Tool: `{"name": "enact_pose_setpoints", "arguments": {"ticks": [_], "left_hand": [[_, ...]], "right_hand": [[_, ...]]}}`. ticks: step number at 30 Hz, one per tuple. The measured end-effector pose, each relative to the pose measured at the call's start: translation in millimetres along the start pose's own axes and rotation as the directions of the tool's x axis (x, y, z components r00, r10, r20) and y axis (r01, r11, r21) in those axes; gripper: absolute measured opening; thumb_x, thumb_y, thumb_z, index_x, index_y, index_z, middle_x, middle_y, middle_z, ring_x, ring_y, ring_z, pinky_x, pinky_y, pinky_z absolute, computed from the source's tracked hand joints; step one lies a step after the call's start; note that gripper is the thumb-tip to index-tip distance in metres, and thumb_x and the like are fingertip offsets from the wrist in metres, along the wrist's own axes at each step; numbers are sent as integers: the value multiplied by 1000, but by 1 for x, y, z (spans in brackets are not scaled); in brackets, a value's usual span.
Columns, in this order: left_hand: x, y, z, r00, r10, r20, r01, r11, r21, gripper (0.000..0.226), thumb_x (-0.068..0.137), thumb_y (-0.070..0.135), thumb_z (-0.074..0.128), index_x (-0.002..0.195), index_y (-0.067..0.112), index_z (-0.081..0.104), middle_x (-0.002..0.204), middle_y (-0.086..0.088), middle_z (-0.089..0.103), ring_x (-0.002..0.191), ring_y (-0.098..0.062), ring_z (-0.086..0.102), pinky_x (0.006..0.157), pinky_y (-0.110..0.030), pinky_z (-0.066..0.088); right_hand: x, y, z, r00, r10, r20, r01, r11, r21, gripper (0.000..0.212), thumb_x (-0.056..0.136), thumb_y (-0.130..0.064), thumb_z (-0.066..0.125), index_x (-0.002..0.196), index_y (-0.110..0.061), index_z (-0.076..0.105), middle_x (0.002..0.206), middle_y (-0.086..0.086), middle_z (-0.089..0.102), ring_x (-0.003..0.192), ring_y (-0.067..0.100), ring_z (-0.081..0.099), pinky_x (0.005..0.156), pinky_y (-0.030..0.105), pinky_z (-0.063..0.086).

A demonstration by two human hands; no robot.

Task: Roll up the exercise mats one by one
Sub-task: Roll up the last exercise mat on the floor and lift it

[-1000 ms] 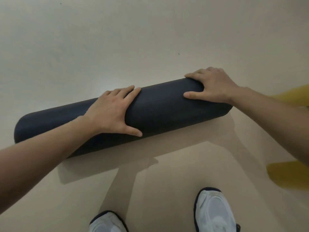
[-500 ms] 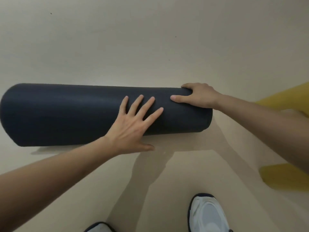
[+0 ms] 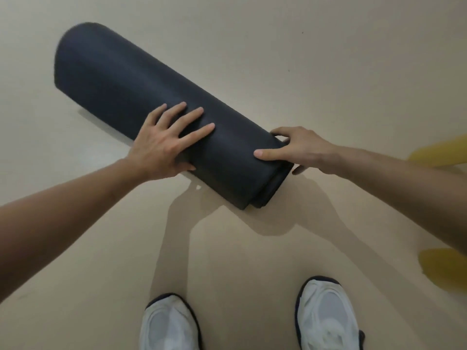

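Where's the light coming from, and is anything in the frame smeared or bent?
Head view: shadows of the rolled mat and both arms fall toward the shoes, so the light sits ahead and above; the yellow patches at the right edge are blurred; wide-angle stretch enlarges the forearms.

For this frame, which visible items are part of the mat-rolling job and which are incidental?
Job:
- dark rolled mat
- left hand, flat on the roll
- right hand, at the roll's near end

Incidental:
- white shoes
- yellow patches at right, too blurred to identify

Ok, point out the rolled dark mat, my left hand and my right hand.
rolled dark mat (image 3: 141, 89): head view, upper side of the roll.
left hand (image 3: 161, 145): head view, back of the hand.
right hand (image 3: 300, 145): head view, back of the hand.
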State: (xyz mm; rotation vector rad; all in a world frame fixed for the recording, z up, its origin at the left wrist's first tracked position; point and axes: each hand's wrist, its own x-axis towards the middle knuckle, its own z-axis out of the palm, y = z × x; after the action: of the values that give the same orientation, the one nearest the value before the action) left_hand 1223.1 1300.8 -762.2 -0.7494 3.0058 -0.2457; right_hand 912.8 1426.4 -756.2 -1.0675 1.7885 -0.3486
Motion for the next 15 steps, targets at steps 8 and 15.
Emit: {"name": "enact_pose_setpoints", "arguments": {"ticks": [8,15], "left_hand": [[-51,111,12,665,-677,316,561,172,-810,94,85,50,75,162,35,23,167,12,13,155,-19,20,126,-47,29],[-31,154,18,512,-675,532,493,-276,-825,139,61,70,85,164,38,-3,169,10,11,156,-15,23,126,-46,30]], "right_hand": [[-5,13,16,985,-163,-61,141,951,-275,75,76,-93,50,138,-50,50,123,-17,62,114,16,58,99,41,46],[-7,34,35,971,-239,13,235,963,132,90,77,-69,78,152,-42,36,136,-30,54,127,-3,55,111,24,42]]}}
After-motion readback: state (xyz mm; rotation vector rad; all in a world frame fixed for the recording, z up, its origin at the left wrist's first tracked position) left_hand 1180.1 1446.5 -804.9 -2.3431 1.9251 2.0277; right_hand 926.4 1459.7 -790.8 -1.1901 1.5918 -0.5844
